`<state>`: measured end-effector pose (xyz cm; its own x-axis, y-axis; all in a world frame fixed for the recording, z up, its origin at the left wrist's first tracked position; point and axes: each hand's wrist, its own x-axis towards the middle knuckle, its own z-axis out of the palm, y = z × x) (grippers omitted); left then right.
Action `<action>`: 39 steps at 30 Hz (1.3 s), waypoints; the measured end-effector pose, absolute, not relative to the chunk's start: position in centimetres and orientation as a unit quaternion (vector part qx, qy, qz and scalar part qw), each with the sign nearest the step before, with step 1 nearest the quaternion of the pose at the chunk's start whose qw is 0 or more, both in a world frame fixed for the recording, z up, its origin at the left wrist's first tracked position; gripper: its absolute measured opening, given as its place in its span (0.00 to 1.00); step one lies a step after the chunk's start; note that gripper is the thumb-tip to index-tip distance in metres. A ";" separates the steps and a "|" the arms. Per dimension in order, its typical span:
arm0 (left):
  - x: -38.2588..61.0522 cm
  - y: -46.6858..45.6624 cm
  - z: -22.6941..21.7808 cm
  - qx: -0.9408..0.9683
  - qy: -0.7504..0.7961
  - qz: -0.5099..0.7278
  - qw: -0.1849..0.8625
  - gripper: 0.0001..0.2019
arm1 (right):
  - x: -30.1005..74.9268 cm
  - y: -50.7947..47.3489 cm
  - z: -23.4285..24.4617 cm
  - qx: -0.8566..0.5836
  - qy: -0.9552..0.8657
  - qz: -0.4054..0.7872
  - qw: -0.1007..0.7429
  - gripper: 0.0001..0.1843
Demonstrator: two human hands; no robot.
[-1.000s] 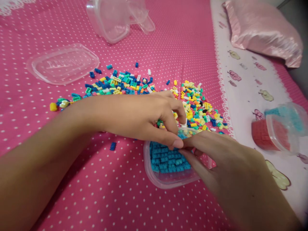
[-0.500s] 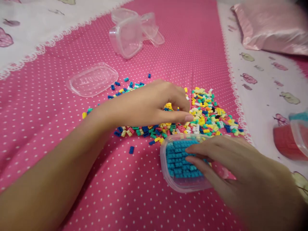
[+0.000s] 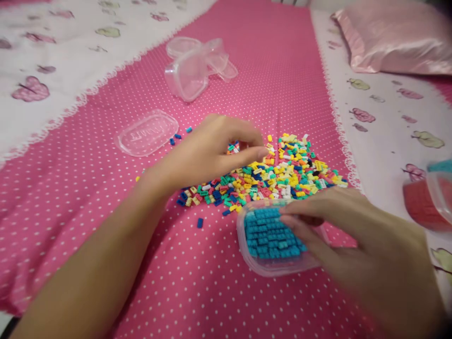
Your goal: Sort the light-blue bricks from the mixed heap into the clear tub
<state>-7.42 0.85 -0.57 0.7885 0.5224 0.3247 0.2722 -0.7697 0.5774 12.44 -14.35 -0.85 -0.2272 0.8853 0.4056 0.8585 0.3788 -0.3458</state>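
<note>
My left hand [image 3: 222,146] hovers over the left part of a pile of small toy building bricks [image 3: 271,176] in yellow, green, blue, pink and white. Its thumb and forefinger curl close together; whatever lies between the tips is too small to tell. Below the pile stands a clear plastic container [image 3: 252,266], with blue bricks [image 3: 271,235] packed in neat rows inside. Over the container's right side is my right hand [image 3: 353,235], thumb and forefinger pinched near the rows. I cannot make out what that pinch holds. The right hand hides the container's right end.
A clear lid [image 3: 148,133] lies left of the pile; more clear containers and lids [image 3: 192,77] are grouped farther back. At right is a container with red bricks [image 3: 422,202]. A pink satin cushion [image 3: 395,42] lies at back right. One blue brick [image 3: 200,223] sits apart on the dotted pink cloth.
My left hand has moved left and farther back over the pile. My right fingertips have shifted slightly right and back from the blue rows, closer together. The view has tilted a little.
</note>
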 end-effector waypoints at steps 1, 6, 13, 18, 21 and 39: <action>-7.8 0.9 -0.5 0.906 0.236 0.250 0.247 0.15 | 13.2 -14.0 -1.0 -0.567 -0.770 0.021 0.292 0.03; -11.0 0.0 -0.7 0.896 0.303 0.242 0.219 0.13 | 16.7 -12.0 -2.5 -0.606 -0.724 0.056 0.326 0.02; -17.1 -5.1 -4.5 0.826 0.466 0.304 0.085 0.06 | 17.5 -10.8 -3.7 -0.584 -0.732 0.064 0.344 0.05; -17.5 -6.0 -6.4 0.826 0.486 0.286 0.015 0.08 | 17.6 -10.6 -4.4 -0.566 -0.744 0.059 0.351 0.09; -17.1 -5.9 -6.6 0.806 0.509 0.303 -0.007 0.10 | 17.6 -10.6 -4.5 -0.563 -0.747 0.061 0.349 0.08; -16.6 -6.4 -6.6 0.783 0.580 0.219 -0.055 0.10 | 17.3 -10.7 -4.6 -0.530 -0.781 0.057 0.326 0.08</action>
<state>-16.61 -6.43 -6.64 0.2311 0.8840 0.4065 0.9319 -0.3211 0.1687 17.31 -10.65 -4.58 -0.2260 0.8647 0.4486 0.7899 0.4322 -0.4351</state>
